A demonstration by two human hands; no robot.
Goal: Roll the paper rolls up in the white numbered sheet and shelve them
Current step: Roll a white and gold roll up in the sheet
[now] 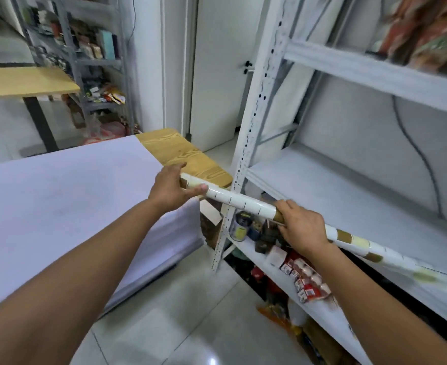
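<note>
I hold a long bundle of paper rolls wrapped in the white numbered sheet, with black tick marks along it. It runs from upper left to lower right, level with the white metal shelf. My left hand grips its left end, where a brown core shows. My right hand grips it near the middle. Beyond my right hand the roll shows brown and cream patches and its far end is blurred over the shelf board.
A wooden table on the left carries a large white sheet hanging over its edge. The shelf's perforated upright stands just behind the roll. Cans and red packets lie on the lower shelf. A white door stands behind.
</note>
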